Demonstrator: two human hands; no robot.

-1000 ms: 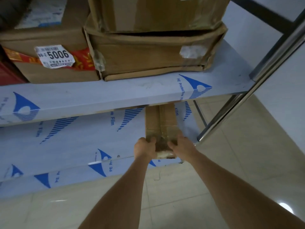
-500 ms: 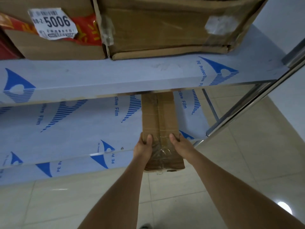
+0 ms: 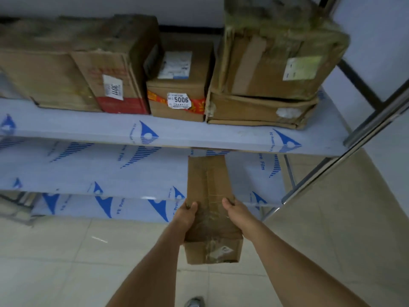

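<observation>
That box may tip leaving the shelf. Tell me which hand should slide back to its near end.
Left, probably: the left hand and wrist hug the box; the right hand angles away.

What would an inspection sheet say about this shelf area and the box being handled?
Surface: middle shelf, film-covered, bears the box's far end.
Job's things: long cardboard box, taped, near end out over the tiled floor.
Clutter: stored boxes on the upper shelf, among them the box labelled 5006.
Grippers: left hand and right hand grip its sides, thumbs on top.
Cables: nothing seen.
Surroundings: metal post, a shoe.
</observation>
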